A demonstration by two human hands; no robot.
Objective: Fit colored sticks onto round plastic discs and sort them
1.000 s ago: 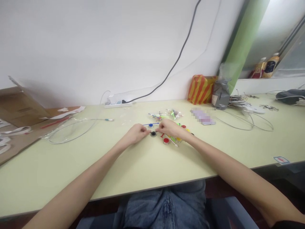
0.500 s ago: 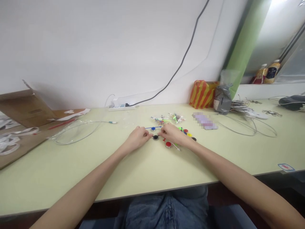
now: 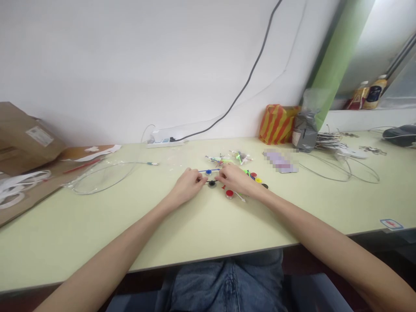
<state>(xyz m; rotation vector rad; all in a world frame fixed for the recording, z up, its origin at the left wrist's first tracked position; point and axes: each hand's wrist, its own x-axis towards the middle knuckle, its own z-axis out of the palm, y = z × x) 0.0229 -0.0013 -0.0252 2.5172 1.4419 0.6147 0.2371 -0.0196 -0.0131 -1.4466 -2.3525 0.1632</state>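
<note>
A small black piece, a round disc on a thin rod, is held between my two hands just above or on the table. My left hand pinches the rod's left end with thumb and forefinger. At the other end, my right hand has its fingers closed on the rod. Just beyond lies a similar blue disc piece with a blue rod. A red disc piece and a white arrow-tipped rod lie below my right hand, which partly hides other coloured pieces.
Yellow and other coloured discs lie right of my right hand. Bagged coloured parts lie behind. A blurred-out purple object, a striped bag, a power strip, a cable and a cardboard box surround the work area.
Both hands keep their hold on the black piece, nearly still. At the far left the cardboard box has turned and now shows a white label. The whole view has shifted slightly.
</note>
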